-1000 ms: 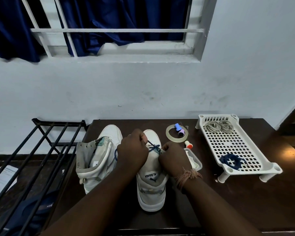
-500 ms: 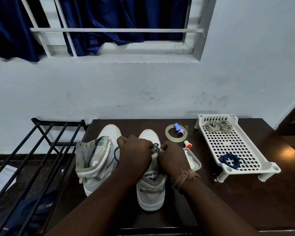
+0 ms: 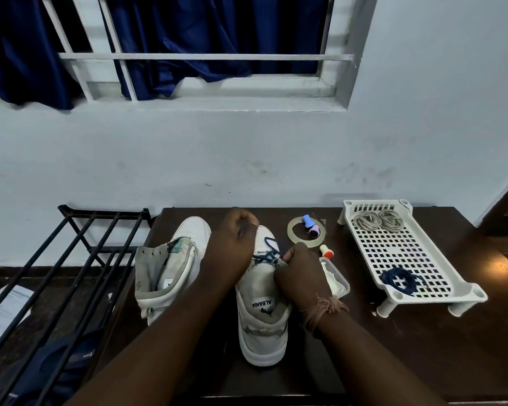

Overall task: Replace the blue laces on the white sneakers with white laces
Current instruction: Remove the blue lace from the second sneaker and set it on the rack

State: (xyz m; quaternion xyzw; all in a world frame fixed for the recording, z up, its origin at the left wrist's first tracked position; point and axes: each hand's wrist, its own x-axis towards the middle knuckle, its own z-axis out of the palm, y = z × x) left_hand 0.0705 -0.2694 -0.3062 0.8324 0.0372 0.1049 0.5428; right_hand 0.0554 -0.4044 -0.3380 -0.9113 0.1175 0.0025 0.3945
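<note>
Both hands are over the right-hand white high-top sneaker (image 3: 261, 317), which stands near the front edge of the dark wooden tabletop (image 3: 423, 347), toe toward the wall. The left hand (image 3: 232, 247) is curled into a fist above the toe; whether it holds the lace, I cannot tell. The right hand (image 3: 299, 273) pinches the dark blue lace (image 3: 266, 254), half threaded through the eyelets. The second white sneaker (image 3: 170, 268) stands just beside, at the left edge, unlaced. Toward the right edge, a white perforated plastic tray (image 3: 423, 259) holds two coiled whitish laces (image 3: 379, 221) at its far end and a bundled blue lace (image 3: 402, 284) at its near end.
</note>
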